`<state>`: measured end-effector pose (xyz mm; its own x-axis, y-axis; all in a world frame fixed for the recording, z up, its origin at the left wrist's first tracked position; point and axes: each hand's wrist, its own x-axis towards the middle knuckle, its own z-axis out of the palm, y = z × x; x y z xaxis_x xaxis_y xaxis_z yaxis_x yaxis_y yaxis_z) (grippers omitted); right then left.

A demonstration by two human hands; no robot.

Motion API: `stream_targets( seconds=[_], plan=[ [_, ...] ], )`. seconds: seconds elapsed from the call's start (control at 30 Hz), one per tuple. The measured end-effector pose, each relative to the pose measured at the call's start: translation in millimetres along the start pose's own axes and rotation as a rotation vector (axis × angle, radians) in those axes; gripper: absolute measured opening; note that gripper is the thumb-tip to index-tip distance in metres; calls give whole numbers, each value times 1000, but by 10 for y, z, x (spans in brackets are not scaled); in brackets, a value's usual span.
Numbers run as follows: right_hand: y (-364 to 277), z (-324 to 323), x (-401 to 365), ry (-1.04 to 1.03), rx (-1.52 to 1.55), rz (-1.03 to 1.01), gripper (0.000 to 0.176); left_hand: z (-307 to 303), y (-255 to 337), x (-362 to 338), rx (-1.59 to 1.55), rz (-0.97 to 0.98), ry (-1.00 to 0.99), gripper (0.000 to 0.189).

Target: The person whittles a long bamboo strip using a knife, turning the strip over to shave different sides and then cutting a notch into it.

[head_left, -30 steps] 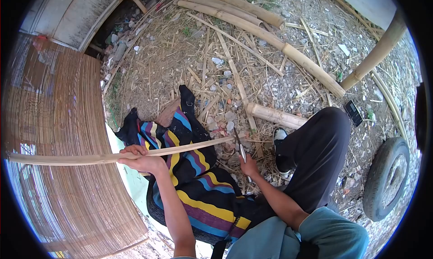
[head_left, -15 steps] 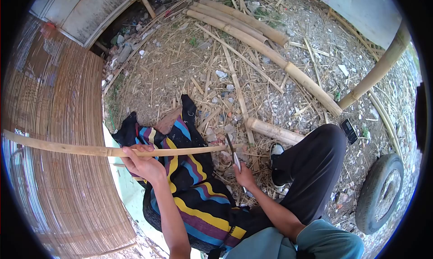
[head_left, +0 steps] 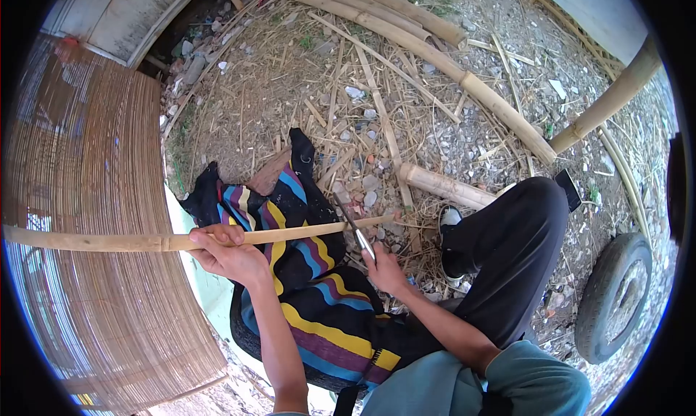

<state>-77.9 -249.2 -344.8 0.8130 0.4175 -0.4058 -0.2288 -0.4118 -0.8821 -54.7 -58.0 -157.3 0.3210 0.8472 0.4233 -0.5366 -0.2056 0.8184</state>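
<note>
A long split bamboo strip [head_left: 116, 243] runs across in front of me, from the far left to just past the knife. My left hand [head_left: 230, 256] is closed around it near its middle, with the thumb on top. In my right hand [head_left: 386, 271] is a knife [head_left: 361, 238] with a dark blade and a light metallic handle. Its blade crosses the strip near the right end; whether it cuts in cannot be made out. Beneath the strip, a black garment [head_left: 326, 333] with yellow, blue and purple stripes lies over my left leg.
Thick bamboo poles [head_left: 500, 111] lie beyond, with a shorter bamboo piece [head_left: 449, 188] by my shoe [head_left: 451, 217]. A tyre [head_left: 591, 307] is at the right, a slatted bamboo blind [head_left: 109, 162] at the left. Bamboo scraps and stones cover the ground.
The knife and my right hand have moved left along the strip, so more of its right end shows past the blade. My left hand keeps its grip. The view has shifted slightly.
</note>
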Motion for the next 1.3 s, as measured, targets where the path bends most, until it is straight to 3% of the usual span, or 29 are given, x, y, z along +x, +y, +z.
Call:
stream_targets(
  seconds=[0.1, 0.17, 0.23, 0.3, 0.43, 0.5, 0.53, 0.6, 0.8, 0.93, 1.0, 1.1, 1.17, 1.3],
  plan=[
    [142, 75, 43, 38, -47, -30, 36, 47, -4, -16, 26, 33, 23, 26],
    [398, 90, 113, 85, -115, 77, 38, 16, -1, 1, 51, 49, 46, 26],
    [973, 47, 221, 116, -126, 249, 42, -51, -41, 55, 70, 43, 70, 30],
    [1656, 60, 367, 125, -236, 282, 46, -10, -41, 49, 65, 54, 59, 30],
    [1419, 82, 370, 106, -89, 472, 48, 75, -56, 28, 68, 63, 19, 31],
    [972, 59, 269, 123, -162, 258, 46, 72, -84, 51, 66, 63, 35, 30],
    [779, 58, 232, 115, -161, 258, 46, 64, -92, 63, 65, 60, 48, 30],
    [376, 36, 181, 51, 23, 56, 40, 60, -91, 79, 67, 53, 82, 31],
    [-740, -59, -141, -128, 45, -189, 32, 25, -70, 56, 94, 53, 74, 32],
    [-566, 43, -117, -30, -74, -146, 32, -19, -53, 61, 97, 45, 104, 33],
    [14, 74, 31, 50, -100, -157, 34, -67, -54, 74, 81, 40, 133, 32],
    [602, -104, 170, 51, -230, 147, 42, -57, -47, 75, 96, 43, 144, 31],
    [1070, -60, 272, 109, -250, 177, 42, -40, -40, 45, 94, 49, 120, 31],
    [942, -58, 283, 105, -160, 302, 44, 0, -70, 57, 50, 65, 66, 28]
  ],
)
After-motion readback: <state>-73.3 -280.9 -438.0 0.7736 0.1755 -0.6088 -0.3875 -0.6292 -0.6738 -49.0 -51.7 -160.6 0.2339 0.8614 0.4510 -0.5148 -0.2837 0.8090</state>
